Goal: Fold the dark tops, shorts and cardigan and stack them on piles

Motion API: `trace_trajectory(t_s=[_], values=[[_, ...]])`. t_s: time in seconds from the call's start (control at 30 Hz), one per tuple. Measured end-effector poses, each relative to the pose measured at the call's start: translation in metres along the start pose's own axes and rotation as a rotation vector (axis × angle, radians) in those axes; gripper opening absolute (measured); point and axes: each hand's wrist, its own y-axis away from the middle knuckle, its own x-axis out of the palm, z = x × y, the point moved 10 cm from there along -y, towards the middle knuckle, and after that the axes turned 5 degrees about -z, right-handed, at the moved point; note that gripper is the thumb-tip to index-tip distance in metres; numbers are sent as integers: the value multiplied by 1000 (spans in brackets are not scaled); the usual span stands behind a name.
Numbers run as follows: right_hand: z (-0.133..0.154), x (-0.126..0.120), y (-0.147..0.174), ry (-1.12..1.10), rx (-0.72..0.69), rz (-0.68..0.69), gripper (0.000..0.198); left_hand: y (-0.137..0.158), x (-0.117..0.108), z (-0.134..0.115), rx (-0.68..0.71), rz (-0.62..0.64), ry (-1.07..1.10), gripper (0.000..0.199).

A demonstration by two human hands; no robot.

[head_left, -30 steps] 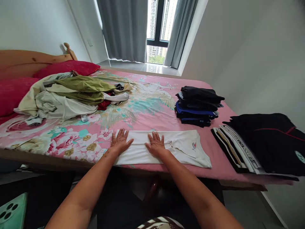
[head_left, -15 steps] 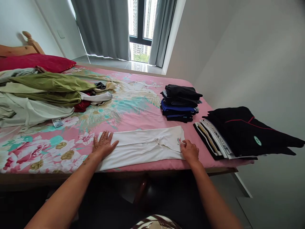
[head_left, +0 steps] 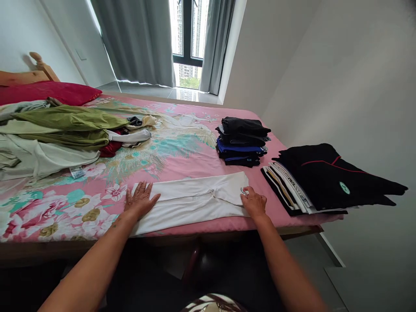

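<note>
A white shirt [head_left: 191,203], folded into a long strip, lies along the near edge of the bed, with a small emblem close to its right end. My left hand [head_left: 139,200] rests flat on the shirt's left end, fingers stretched out and thumb spread to the right. At the opposite end my right hand [head_left: 255,203] has its fingers curled onto the cloth beside the emblem, pinching it, and they partly cover that emblem.
A stack of folded dark and blue clothes [head_left: 242,141] stands beyond the shirt's right end. Right of it, black clothes [head_left: 328,177] lie over folded white ones, overhanging the bed edge. Loose green and pale clothes [head_left: 65,130] heap at left, near a red pillow [head_left: 48,92].
My right hand has shifted slightly, its fingers now covering more of the emblem. My left hand stays flat on the shirt. The whole view has tilted a little.
</note>
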Motion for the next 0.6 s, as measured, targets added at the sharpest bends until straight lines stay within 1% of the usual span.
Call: trace_trajectory(t_s=[0.07, 0.13, 0.23, 0.3, 0.37, 0.4, 0.43, 0.5, 0.6], values=[[-4, -3, 0, -17, 14, -19, 31, 0, -1, 0, -2, 1, 5, 74], [0, -10, -2, -47, 5, -80, 29, 1, -2, -1, -10, -1, 3, 73], [26, -17, -11, -128, -99, -179, 34, 1, -3, -1, -12, 1, -4, 73], [48, -8, -21, -172, -180, -152, 40, 1, -4, -1, -6, 0, -11, 73], [65, 9, -34, -185, -233, -55, 43, 1, -4, -1, -1, -5, -17, 73], [68, 15, -41, -189, -236, -18, 44, 1, -4, 0, -3, -9, -19, 73], [67, 19, -48, -193, -224, -2, 43, 1, -3, 1, -5, -12, -19, 73], [56, 19, -64, -200, -176, -20, 43, 1, -2, 2, -5, -13, -19, 73], [24, 1, -87, -206, -70, -123, 50, 1, 1, 2, -1, -13, -20, 73]])
